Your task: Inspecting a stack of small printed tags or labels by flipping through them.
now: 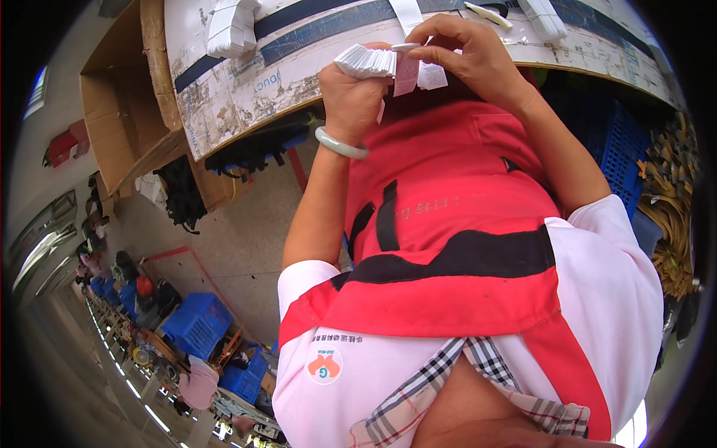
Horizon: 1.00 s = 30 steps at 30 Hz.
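A fanned stack of narrow white folded labels [364, 61] sits in my left hand [349, 104], whose fingers wrap around its lower part. My right hand [478, 60] is just to the right, thumb and forefinger pinching the edge of a white label [405, 47]. Below that pinch hang a pinkish slip [406, 77] and a small white printed tag [432, 76]; how they join the label cannot be made out. Both hands are over the near edge of the worktable [246, 101], in front of a red apron [455, 172].
More white label bundles lie on the table, one at left [231, 30] and one at right [544, 19]. A white strip [407, 13] and a slim pale tool [489, 14] lie between them. An open cardboard box [123, 112] stands at left; a blue crate [618, 142] is at right below the table.
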Each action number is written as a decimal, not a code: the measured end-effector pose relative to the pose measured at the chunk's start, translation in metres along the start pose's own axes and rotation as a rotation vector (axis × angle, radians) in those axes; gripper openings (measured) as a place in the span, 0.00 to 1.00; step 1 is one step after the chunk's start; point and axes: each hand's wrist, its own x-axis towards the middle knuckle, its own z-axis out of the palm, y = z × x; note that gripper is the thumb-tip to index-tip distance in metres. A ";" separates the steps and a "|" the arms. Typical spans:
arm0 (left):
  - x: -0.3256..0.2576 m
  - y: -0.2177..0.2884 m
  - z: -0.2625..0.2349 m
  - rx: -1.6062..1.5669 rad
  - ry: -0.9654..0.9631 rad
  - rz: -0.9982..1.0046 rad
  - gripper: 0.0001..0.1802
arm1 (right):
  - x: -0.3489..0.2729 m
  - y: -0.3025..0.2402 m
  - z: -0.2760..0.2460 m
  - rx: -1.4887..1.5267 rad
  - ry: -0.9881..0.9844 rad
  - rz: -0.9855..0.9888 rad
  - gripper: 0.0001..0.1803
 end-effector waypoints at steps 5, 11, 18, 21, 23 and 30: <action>-0.001 -0.005 0.003 0.018 0.004 0.018 0.11 | 0.000 -0.002 0.002 0.075 0.014 0.055 0.09; -0.003 -0.004 0.005 -0.047 0.020 0.027 0.14 | -0.002 0.002 0.003 0.125 0.004 0.130 0.10; -0.004 -0.006 0.007 -0.086 0.014 -0.001 0.12 | -0.002 0.006 0.003 0.142 -0.012 0.121 0.09; -0.003 -0.006 0.007 -0.057 0.012 0.002 0.12 | -0.002 0.006 0.003 0.115 -0.034 0.094 0.09; -0.003 -0.008 0.007 -0.085 0.011 -0.007 0.09 | -0.001 0.004 0.005 0.088 -0.024 0.054 0.08; -0.008 -0.013 0.002 -0.488 -0.033 -0.341 0.10 | 0.002 -0.016 -0.013 0.534 -0.455 0.340 0.08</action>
